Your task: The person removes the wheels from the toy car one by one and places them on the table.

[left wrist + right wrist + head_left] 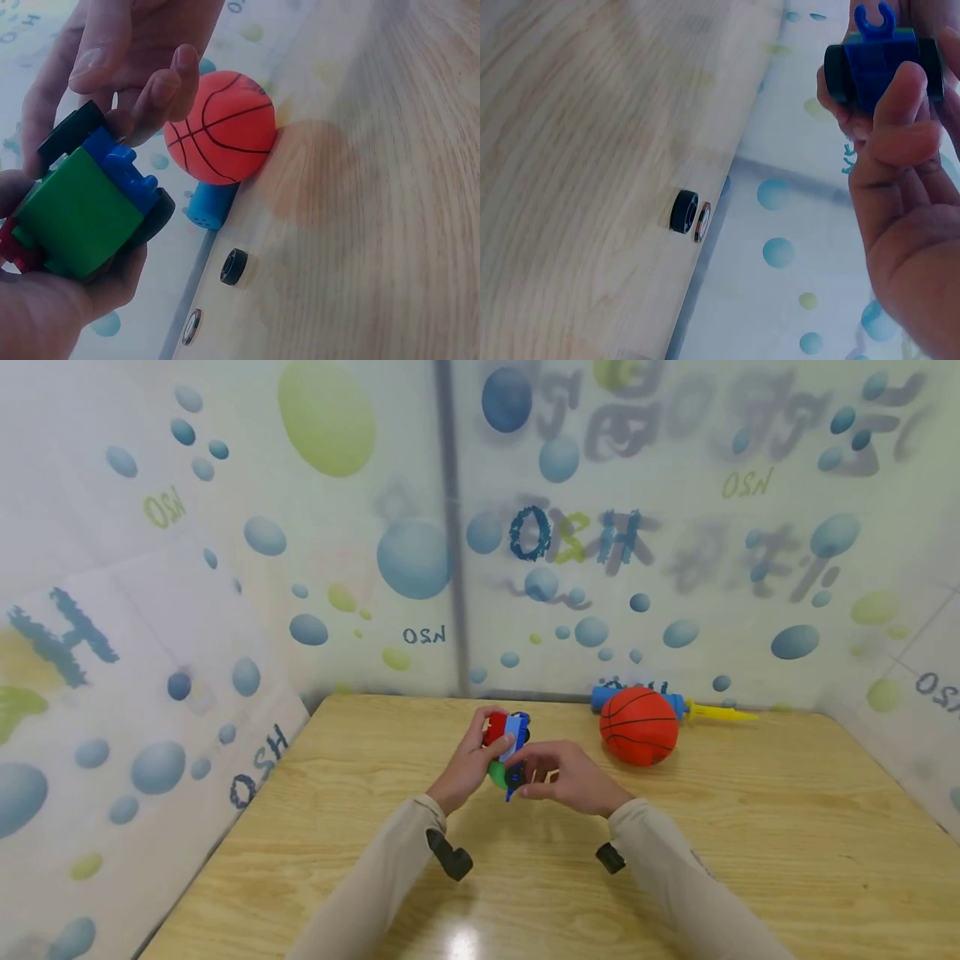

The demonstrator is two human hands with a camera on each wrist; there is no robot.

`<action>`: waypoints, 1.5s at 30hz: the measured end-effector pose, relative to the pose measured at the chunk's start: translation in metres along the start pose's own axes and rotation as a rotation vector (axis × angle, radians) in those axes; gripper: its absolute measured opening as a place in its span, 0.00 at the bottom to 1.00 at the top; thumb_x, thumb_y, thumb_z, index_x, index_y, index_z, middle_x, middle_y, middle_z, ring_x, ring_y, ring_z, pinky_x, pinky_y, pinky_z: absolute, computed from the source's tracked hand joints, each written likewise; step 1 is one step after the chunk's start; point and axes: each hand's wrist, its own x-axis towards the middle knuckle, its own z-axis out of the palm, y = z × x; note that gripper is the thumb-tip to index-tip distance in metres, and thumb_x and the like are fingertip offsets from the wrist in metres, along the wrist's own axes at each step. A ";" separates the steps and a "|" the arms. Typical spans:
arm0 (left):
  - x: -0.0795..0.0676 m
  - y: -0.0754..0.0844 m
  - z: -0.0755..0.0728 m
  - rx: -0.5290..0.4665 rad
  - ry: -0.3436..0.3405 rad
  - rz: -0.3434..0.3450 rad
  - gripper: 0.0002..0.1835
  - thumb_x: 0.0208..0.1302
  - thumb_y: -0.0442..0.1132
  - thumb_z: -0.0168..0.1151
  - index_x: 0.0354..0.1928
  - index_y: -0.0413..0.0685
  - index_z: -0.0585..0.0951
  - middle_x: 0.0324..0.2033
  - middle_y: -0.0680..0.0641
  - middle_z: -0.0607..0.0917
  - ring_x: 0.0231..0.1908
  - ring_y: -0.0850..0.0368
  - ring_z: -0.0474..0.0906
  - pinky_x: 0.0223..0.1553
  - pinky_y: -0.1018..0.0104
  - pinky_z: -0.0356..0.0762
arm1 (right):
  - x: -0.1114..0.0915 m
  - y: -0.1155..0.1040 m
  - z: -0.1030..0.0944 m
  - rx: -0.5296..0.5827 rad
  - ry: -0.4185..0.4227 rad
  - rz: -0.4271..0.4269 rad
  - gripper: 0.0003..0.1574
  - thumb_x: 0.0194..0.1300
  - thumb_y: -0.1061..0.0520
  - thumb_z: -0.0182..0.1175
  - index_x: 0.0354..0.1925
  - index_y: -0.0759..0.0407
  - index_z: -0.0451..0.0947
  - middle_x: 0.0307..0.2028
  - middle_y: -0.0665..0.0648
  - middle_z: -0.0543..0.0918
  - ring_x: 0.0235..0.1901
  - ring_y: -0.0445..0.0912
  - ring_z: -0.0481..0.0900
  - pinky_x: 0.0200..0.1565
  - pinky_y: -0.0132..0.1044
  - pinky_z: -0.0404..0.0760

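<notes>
My left hand (472, 758) grips a toy block vehicle (81, 214) with red, light blue and green blocks over a dark blue base. Black wheels (838, 73) sit on both sides of that base, and an open blue hook (875, 21) sticks out at its end. My right hand (567, 777) reaches in from the right, its fingers and thumb around the wheel end. In the right wrist view one fingertip (909, 79) lies over the blue base. Part of the vehicle is hidden by the hands.
On the wooden table (360, 877), a red basketball (639, 727) sits in front of a blue pump (600, 697) with a yellow tip (720, 713). A loose black wheel (234, 266) and a small round disc (192, 327) stand on edge near the back. Patterned sheets (360, 560) border the table.
</notes>
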 end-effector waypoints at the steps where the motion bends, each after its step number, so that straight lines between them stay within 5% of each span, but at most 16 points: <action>1: 0.000 0.000 0.000 0.004 0.000 0.004 0.22 0.77 0.48 0.50 0.68 0.61 0.59 0.60 0.39 0.73 0.56 0.45 0.74 0.53 0.61 0.77 | 0.000 -0.001 0.001 0.003 -0.002 -0.004 0.19 0.63 0.59 0.69 0.53 0.53 0.82 0.32 0.54 0.84 0.28 0.41 0.80 0.32 0.34 0.81; 7: 0.000 -0.001 0.002 0.037 0.009 0.037 0.22 0.77 0.47 0.51 0.67 0.59 0.61 0.58 0.38 0.75 0.53 0.47 0.76 0.50 0.62 0.78 | 0.002 -0.002 0.007 -0.020 0.022 -0.026 0.16 0.63 0.58 0.69 0.50 0.54 0.83 0.33 0.54 0.85 0.28 0.39 0.79 0.31 0.31 0.79; 18: -0.002 -0.001 0.010 0.118 0.029 0.025 0.28 0.72 0.48 0.61 0.67 0.58 0.61 0.60 0.41 0.75 0.56 0.45 0.76 0.56 0.50 0.82 | -0.004 -0.006 0.015 -0.009 0.115 0.028 0.11 0.58 0.62 0.72 0.41 0.57 0.85 0.28 0.54 0.83 0.25 0.39 0.75 0.29 0.31 0.77; 28: 0.005 -0.006 0.009 0.176 -0.015 0.027 0.27 0.73 0.46 0.59 0.68 0.61 0.61 0.59 0.41 0.75 0.55 0.46 0.75 0.55 0.53 0.82 | -0.001 0.003 0.014 0.110 0.112 0.162 0.12 0.57 0.63 0.73 0.42 0.60 0.86 0.26 0.57 0.82 0.23 0.44 0.76 0.25 0.34 0.79; 45: 0.004 -0.010 0.005 0.225 0.010 0.066 0.23 0.73 0.45 0.59 0.65 0.60 0.62 0.56 0.40 0.77 0.49 0.49 0.77 0.48 0.58 0.83 | 0.003 0.009 0.021 0.128 0.146 0.164 0.12 0.54 0.63 0.74 0.40 0.60 0.88 0.26 0.56 0.83 0.25 0.45 0.74 0.25 0.32 0.74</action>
